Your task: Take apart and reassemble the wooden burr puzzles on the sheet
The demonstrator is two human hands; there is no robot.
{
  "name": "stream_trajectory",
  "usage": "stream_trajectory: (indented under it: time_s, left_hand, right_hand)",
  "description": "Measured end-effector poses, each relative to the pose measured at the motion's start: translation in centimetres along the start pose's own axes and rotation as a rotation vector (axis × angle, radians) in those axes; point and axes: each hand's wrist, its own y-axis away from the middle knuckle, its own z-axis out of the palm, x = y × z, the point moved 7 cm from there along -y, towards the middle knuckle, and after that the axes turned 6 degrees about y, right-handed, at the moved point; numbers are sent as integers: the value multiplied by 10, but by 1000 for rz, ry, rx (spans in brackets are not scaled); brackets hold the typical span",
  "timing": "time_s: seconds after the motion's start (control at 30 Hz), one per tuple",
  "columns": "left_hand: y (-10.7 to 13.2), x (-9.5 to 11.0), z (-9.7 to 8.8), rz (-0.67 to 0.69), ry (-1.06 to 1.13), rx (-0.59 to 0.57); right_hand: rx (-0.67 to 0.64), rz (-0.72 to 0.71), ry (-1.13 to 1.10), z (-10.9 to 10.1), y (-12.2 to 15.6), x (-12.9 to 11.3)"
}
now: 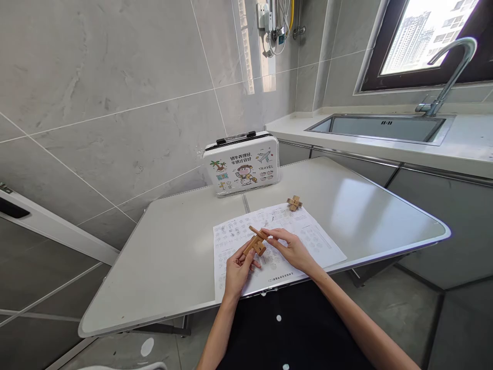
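Note:
Over the front part of a printed paper sheet [308, 241], my left hand [238, 272] grips a partly joined wooden burr puzzle [256, 246] made of notched sticks. My right hand [288, 248] pinches a slim wooden stick [257, 232] that slants across the top of the puzzle; whether it is slotted into the other pieces I cannot tell. At the sheet's far right corner lies another wooden burr puzzle [295, 203], its sticks crossed together. Small diagrams cover the paper, partly hidden beneath my hands.
A white carry case [242, 167] with cartoon prints stands at the back of the folding table [162, 257], against the tiled wall. To the right is a counter with a sink [381, 128] and a curved tap [454, 72]. My body is close to the table's front edge.

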Motion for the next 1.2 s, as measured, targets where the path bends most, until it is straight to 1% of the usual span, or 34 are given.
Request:
stream_trajectory:
  time_s: [0.2, 0.33, 0.43, 0.5, 0.6, 0.67, 0.7, 0.8, 0.87, 1.0, 1.2]
  left_hand:
    - [1, 2, 2, 3, -27, -25]
    - [2, 2, 3, -6, -19, -15]
    - [3, 4, 5, -18, -2, -7]
    - [3, 4, 6, -22, -1, -8]
    - [3, 3, 5, -30, -2, -10]
    - [2, 1, 4, -29, 0, -10]
    - [2, 0, 4, -28, 0, -11]
    - [1, -2, 4, -23, -10, -22]
    - [2, -2, 5, -26, -22, -32]
    - [3, -1, 8, -34, -33, -59]
    - [4, -2, 14, -19, -65, -100]
  right_hand:
    - [-12, 27, 58, 8, 6, 0]
    - [-6, 69, -1, 12, 8, 6]
    - [-7, 103, -106, 14, 8, 11]
    - [-41, 136, -209, 17, 8, 14]
    - [-163, 231, -361, 29, 12, 18]
    - [-244, 322, -465, 36, 16, 22]
    - [-262, 370, -530, 39, 18, 23]
    - [-223, 481, -750, 42, 22, 29]
    - [-215, 534, -846, 45, 24, 32]
    - [-253, 618, -885, 51, 29, 37]
    - [-268, 599, -917, 49, 30, 41]
